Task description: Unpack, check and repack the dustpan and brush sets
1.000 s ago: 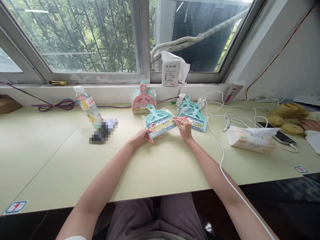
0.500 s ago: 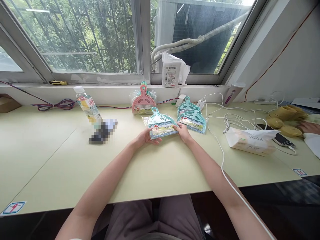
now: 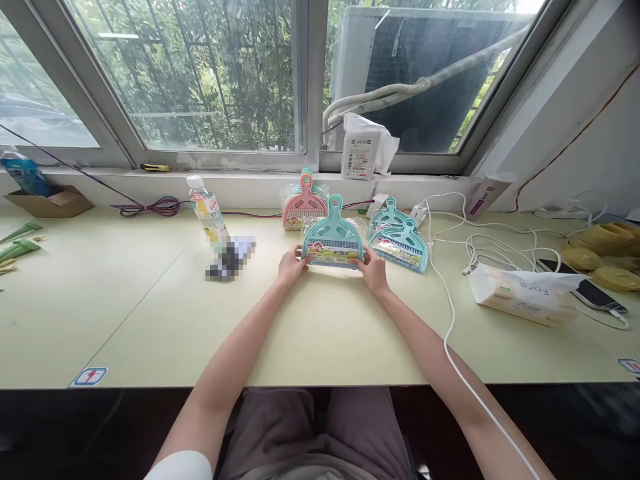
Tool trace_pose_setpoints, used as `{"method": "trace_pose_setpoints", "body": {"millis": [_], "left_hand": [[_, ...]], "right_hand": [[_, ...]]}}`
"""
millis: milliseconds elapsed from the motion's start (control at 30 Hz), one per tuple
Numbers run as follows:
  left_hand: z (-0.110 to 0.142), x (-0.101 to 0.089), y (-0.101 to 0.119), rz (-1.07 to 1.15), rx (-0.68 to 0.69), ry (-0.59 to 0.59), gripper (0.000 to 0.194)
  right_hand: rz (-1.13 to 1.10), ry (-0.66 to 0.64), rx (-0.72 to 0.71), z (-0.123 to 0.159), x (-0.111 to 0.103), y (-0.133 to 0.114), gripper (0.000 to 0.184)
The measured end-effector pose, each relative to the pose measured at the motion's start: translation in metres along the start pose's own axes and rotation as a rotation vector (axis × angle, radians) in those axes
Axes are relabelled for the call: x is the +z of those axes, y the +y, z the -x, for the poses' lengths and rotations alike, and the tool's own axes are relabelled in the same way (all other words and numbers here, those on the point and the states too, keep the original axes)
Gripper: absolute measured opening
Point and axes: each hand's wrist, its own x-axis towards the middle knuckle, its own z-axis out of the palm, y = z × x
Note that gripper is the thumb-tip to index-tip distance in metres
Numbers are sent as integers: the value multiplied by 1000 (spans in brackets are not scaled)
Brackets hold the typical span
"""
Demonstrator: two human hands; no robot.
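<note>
A teal dustpan (image 3: 335,233) with a brush, wrapped in clear plastic with a printed label, stands upright between my hands over the table. My left hand (image 3: 293,265) grips its lower left corner, and my right hand (image 3: 374,268) holds the lower right corner. Behind it to the left, a pink dustpan (image 3: 305,200) in plastic fronts a stack with green ones, propped by the window ledge. Two more packaged teal dustpans (image 3: 403,245) lie overlapping just right of my right hand.
A drink bottle (image 3: 207,210) stands left, beside a pixelated item (image 3: 230,259). A tissue pack (image 3: 523,290), a phone (image 3: 597,297) and tangled white cables (image 3: 490,247) lie on the right. One white cable crosses my right forearm. A cardboard box (image 3: 53,201) sits far left.
The held dustpan has been tipped from leaning back to upright, facing me. My left hand has shifted to its corner. The camera view has turned slightly left.
</note>
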Motion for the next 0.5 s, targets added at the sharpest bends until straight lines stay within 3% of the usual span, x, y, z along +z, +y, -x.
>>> {"method": "trace_pose_setpoints", "body": {"millis": [167,267,367,500], "left_hand": [[-3,-8,-4,-295,40,156,16],[-10,-5,-9,-304,128,180,10],[-26,-7,-18,-269,232,211,13],[-55,-23,-27,-375,212,207,20]], "right_hand": [[356,-36,-133,2,6,-1,41],[523,-20,-144,-7,14,4,34],[579,-47,-144,-27,31,8,32],[683,-106,-133,-60,62,5,28]]}}
